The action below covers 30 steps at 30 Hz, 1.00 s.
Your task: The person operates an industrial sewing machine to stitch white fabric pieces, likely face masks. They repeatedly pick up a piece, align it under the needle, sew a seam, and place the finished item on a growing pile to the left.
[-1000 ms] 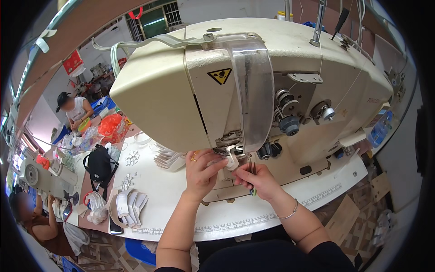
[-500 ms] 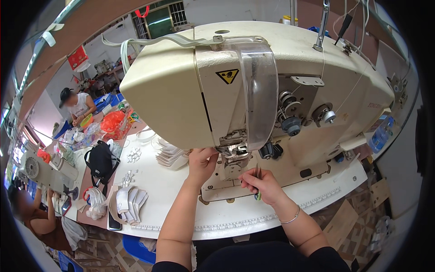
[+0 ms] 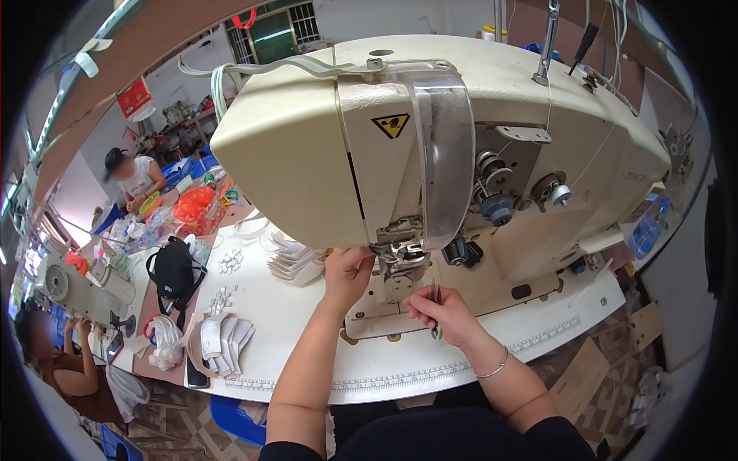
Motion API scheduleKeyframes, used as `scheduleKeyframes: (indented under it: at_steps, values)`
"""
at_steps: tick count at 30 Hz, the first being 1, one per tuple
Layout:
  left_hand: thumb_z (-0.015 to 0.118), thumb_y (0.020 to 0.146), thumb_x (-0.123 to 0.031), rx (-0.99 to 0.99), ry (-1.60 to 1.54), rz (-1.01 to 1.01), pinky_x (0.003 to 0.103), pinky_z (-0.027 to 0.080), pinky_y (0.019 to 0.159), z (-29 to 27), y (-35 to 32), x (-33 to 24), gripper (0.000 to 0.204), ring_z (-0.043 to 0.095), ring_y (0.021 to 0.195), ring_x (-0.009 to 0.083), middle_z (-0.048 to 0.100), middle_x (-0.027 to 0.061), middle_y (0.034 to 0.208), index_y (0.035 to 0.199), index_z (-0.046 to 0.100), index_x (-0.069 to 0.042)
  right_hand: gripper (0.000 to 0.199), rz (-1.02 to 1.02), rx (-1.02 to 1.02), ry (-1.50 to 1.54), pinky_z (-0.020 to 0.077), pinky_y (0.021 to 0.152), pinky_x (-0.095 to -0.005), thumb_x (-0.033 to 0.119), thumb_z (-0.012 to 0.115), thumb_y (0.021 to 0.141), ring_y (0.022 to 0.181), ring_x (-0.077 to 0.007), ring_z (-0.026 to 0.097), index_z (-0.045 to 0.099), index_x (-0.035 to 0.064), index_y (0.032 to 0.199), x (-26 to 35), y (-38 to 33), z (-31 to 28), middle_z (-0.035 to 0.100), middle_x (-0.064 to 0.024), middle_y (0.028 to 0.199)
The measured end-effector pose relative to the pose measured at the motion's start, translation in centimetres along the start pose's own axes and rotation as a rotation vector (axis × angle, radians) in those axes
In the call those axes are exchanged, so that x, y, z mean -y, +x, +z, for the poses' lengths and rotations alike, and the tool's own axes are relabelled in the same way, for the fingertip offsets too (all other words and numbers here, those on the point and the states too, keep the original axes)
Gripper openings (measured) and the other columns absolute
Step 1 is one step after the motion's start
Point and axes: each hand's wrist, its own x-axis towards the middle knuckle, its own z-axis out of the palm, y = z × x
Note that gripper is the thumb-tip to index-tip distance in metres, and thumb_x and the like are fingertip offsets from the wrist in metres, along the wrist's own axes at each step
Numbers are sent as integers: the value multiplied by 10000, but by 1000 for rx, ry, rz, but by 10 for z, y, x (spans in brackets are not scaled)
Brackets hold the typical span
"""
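Observation:
A large cream industrial sewing machine (image 3: 300, 146) fills the middle of the view. Beside its metal presser and needle area (image 3: 401, 252) is my left hand (image 3: 346, 278), with the fingers bent and pinched together at the left of the metal parts. What those fingertips hold, if anything, is hidden. My right hand (image 3: 453, 319) is closed around a small pair of thread snips (image 3: 436, 295), blades pointing up and a bit of green handle showing below. Its thumb and forefinger come together just in front of the machine's base plate.
Stacked white curved pieces (image 3: 294, 260) lie left of the machine, and another stack (image 3: 223, 344) lies nearer me. Small white bits (image 3: 229, 262) are scattered between. A black bag (image 3: 175, 275) and a phone (image 3: 197, 375) rest farther left. A ruler strip (image 3: 430, 373) runs along the table's front edge. Two people work at left.
The whole view has shifted slightly. Both hands keep nearly the same places and grips beside the machine.

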Motion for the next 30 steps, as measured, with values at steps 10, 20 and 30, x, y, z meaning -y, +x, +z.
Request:
scheduleKeyframes:
  at_steps: [10,20,30]
  values:
    - [592,663,42,55,77,7,324,426,681,-7,-3,-2,171,563,757,214,592,47,799,785,603,-78,180,32,8,-40,327,475,-161,184,583,822,530,-34,405,589,10,872,-2,0,5,579,-19,699]
    - [588,664,-64,59,741,134,435,288,893,-9,-12,-89,217,561,756,145,591,-5,789,878,627,-78,200,82,11,-77,331,484,-173,212,585,821,541,-38,401,589,25,893,-10,5,8,580,-11,707]
    - [602,702,-83,16,452,-11,366,351,831,-4,-9,-78,148,552,778,197,586,50,816,847,605,-54,190,56,-32,-51,333,489,-173,203,582,822,539,-40,409,588,26,890,-10,4,1,577,-7,710]
